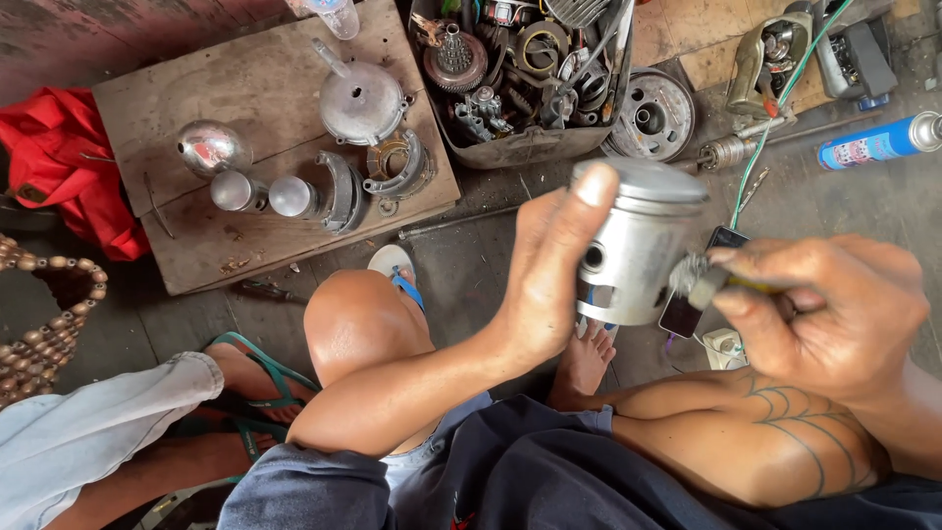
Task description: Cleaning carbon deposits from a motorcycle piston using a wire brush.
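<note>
I see the left hand [554,265] wrapped round a piston [638,245], thumb up on its flat crown, fingers closed behind it. The piston is bare grey metal, a cylinder with one round pin hole facing me. The right hand [834,314] is just right of it, fingers pinched tight on a small brush [699,280] with a yellow handle; the bristle end touches the piston skirt. Below the hands are two bare knees and dark shorts; I can't tell what lies under the piston, it blocks the floor there. Beyond the left hand there's a worn wooden board [245,88] with two short shiny cylinders [265,193], one chrome dome [211,147] and a round metal cover [361,101]. Straight beyond the piston is a metal tray [530,147] heaped with gears and greasy parts, too many to count. Far right of the right hand there's one blue spray can [878,142]. Far left is some red cloth [54,157].
</note>
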